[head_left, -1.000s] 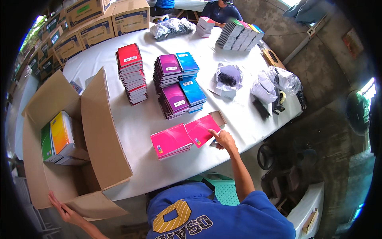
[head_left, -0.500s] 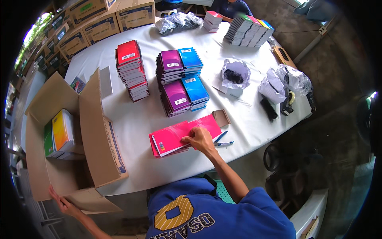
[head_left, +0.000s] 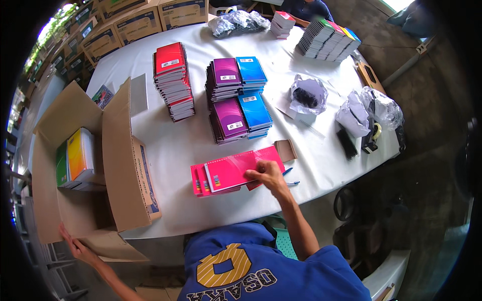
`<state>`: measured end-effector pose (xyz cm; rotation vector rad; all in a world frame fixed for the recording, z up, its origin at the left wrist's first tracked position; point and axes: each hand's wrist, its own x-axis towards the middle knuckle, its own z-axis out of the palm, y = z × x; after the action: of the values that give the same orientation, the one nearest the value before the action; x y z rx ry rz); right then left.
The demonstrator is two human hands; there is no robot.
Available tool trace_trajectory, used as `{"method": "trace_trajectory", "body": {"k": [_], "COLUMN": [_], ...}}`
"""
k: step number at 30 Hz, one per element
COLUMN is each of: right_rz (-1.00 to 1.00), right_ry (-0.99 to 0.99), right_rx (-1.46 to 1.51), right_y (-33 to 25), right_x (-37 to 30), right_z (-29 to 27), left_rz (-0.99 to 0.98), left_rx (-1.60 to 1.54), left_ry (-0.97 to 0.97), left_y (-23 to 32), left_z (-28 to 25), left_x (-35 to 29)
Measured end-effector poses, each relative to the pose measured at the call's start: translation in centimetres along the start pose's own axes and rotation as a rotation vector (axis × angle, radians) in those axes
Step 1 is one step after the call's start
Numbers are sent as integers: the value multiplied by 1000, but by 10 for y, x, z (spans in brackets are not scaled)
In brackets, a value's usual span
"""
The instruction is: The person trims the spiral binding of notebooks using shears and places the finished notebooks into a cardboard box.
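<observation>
My right hand [head_left: 268,176] pinches a pink spiral notebook [head_left: 228,170] by its right end, thumb on the cover. It is tilted over other pink notebooks [head_left: 197,186], which fan out beneath it to the left. Under and behind my right hand lies another pink stack [head_left: 266,154]. At the lower left, my left hand [head_left: 81,251] rests against the near corner of an open cardboard box [head_left: 118,165], fingers stretched along its flap. Inside that box stand green and yellow notebooks [head_left: 80,158].
Stacks of red [head_left: 169,57], purple [head_left: 228,115] and blue notebooks [head_left: 253,110] stand mid-table. Pens [head_left: 293,183] and a small brown cardboard piece [head_left: 285,150] lie by my right hand. Plastic-wrapped black coils [head_left: 307,95] sit at right. Across the table a person [head_left: 306,9] sits near more stacks.
My right hand has shifted the top pink notebook slightly right, and more notebook edges now show at its left. My left hand stays at the box. The whole view has shifted slightly.
</observation>
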<state>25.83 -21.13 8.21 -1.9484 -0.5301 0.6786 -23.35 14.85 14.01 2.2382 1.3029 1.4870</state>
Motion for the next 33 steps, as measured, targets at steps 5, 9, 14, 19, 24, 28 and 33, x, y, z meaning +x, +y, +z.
{"method": "trace_trajectory", "body": {"k": [5, 9, 14, 19, 24, 28, 33], "right_rz": [-8, 64, 184, 109, -80, -62, -98], "right_ry": [15, -29, 57, 48, 281, 565, 121], "right_rx": [-47, 287, 168, -90, -985, -897, -650], "right_y": [-12, -12, 34, 29, 9, -2, -16], "right_x": [-9, -14, -4, 0, -15, -18, -19], "right_z": [0, -69, -106, -81, -64, -31, 34], "left_rz": [12, -31, -22, 1, -2, -4, -11], "left_rx": [-3, -27, -60, 25, 7, 27, 19], "left_ry": [-14, 14, 20, -6, 3, 16, 21], "left_y": [0, 8, 10, 7, 8, 5, 16], "left_z": [0, -1, 7, 2, 4, 3, 7], "left_x": [-2, -4, -1, 0, 0, -1, -1]}}
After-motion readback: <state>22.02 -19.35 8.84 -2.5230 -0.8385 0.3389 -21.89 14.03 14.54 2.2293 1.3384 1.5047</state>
